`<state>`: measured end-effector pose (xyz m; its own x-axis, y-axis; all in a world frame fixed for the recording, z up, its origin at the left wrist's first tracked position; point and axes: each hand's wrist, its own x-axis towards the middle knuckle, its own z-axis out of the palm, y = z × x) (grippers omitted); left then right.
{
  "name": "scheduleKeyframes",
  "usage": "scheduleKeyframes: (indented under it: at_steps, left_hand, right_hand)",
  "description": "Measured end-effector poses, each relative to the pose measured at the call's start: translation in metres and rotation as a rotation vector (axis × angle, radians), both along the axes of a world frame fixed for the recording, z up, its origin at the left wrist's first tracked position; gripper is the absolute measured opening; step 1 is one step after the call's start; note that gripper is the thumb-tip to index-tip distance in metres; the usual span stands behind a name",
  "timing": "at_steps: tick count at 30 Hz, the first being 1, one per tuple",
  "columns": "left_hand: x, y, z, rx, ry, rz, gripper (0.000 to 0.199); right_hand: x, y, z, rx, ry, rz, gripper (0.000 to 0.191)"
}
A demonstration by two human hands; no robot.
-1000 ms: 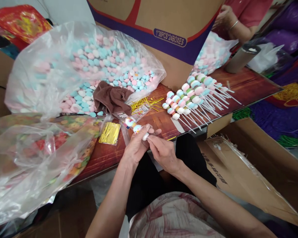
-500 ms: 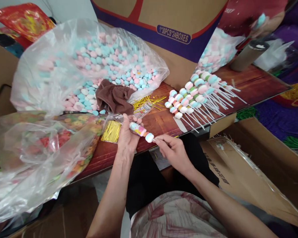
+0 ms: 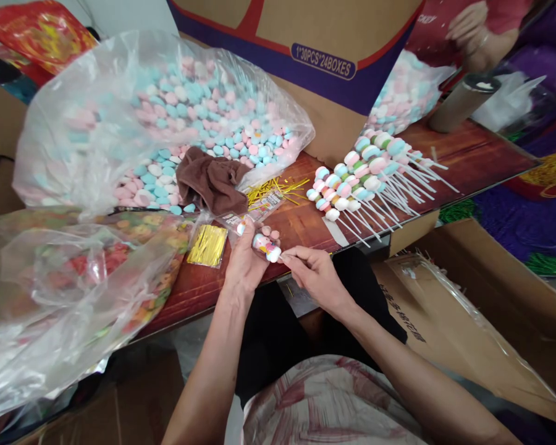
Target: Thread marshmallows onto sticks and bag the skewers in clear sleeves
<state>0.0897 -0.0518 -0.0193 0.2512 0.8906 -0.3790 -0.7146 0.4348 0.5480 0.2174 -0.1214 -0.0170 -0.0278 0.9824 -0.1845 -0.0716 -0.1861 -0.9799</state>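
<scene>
Marshmallow skewer (image 3: 273, 254) is held just above the near edge of the surface (image 3: 484, 151), bridged between two hands. The left hand (image 3: 248, 259) is curled loosely round it, thumb on one side and fingertips showing on the other, probably to cradle soft pieces without squashing them. The right hand (image 3: 317, 275) pinches the stick end between thumb and forefinger, other fingers tucked in; gripping there seems to steady the skewer while keeping clear of the pieces. A plump white piece sits nearest the pinch, and beyond it comes a pink, yellow and white stretch, too small to read closely; the thumb hides part of the rest. Just left of the hands, near that same edge, lies a flat packet of gold ties (image 3: 207, 245), while loose gold strips (image 3: 278, 190) spread farther in, likely left there to be within easy reach. A brown cloth (image 3: 213, 183) is bunched against the mouth of a big clear bag (image 3: 167, 117) of pink, blue and white sweets, toward the far left of the surface. Right of the hands, a row of skewers (image 3: 366, 170) lies side by side, white sticks pointing at the near edge, which would leave the bare ends easy to grasp. Behind rises a printed carton (image 3: 315, 68).
</scene>
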Motion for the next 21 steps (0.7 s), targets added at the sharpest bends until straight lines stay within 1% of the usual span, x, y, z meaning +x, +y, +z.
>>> scheduleKeyframes:
  at_steps: [4,6,8,10,12,14,16,19,21]
  left_hand:
    - [-0.004,0.002,0.001,-0.046,0.059,0.009,0.030]
    - [-0.004,0.002,0.001,-0.052,0.117,0.023,0.031]
    - [-0.003,0.000,0.001,-0.051,0.157,0.019,0.030]
    - [-0.003,0.000,0.001,-0.056,0.167,-0.004,0.028]
    - [-0.004,0.000,0.000,-0.063,0.160,-0.022,0.025]
    - [-0.004,0.000,0.000,-0.071,0.152,-0.026,0.023]
    - [-0.004,0.000,0.001,-0.083,0.143,-0.023,0.023]
    - [-0.002,-0.001,0.003,-0.109,0.117,-0.007,0.026]
    - [-0.001,-0.002,0.004,-0.127,0.108,0.008,0.029]
  right_hand:
    - [0.009,-0.002,-0.008,0.255,-0.410,0.045,0.024]
    - [0.009,-0.003,-0.010,0.343,-0.652,0.088,0.023]
    - [0.006,-0.004,-0.008,0.354,-0.932,0.135,0.023]
    - [0.003,-0.005,-0.004,0.319,-1.183,0.139,0.024]
    - [0.001,-0.005,0.000,0.310,-1.325,0.116,0.023]
    - [0.001,-0.004,0.000,0.343,-1.329,0.090,0.022]
    - [0.001,-0.003,-0.003,0.384,-1.262,0.047,0.024]
    - [0.002,-0.003,-0.008,0.434,-1.162,-0.025,0.032]
    - [0.002,-0.003,-0.010,0.472,-1.114,-0.045,0.035]
